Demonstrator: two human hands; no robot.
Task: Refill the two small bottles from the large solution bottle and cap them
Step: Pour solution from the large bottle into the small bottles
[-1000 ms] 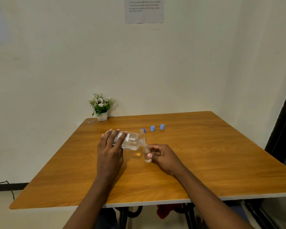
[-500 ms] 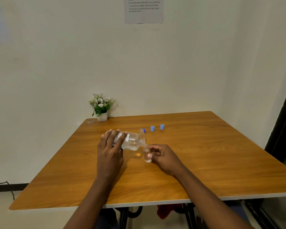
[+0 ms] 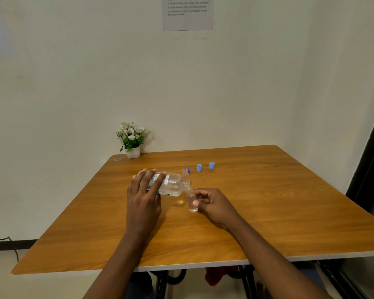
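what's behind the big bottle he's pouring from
Behind the tipped large bottle stands a second small bottle, uncapped. A darker blue cap peeks out behind its neck, mostly hidden. Two light blue caps sit farther right.

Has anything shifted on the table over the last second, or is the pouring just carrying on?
Nothing visibly changed. The left hand still tips the large solution bottle over the small bottle that the right hand steadies; the blue caps lie untouched.
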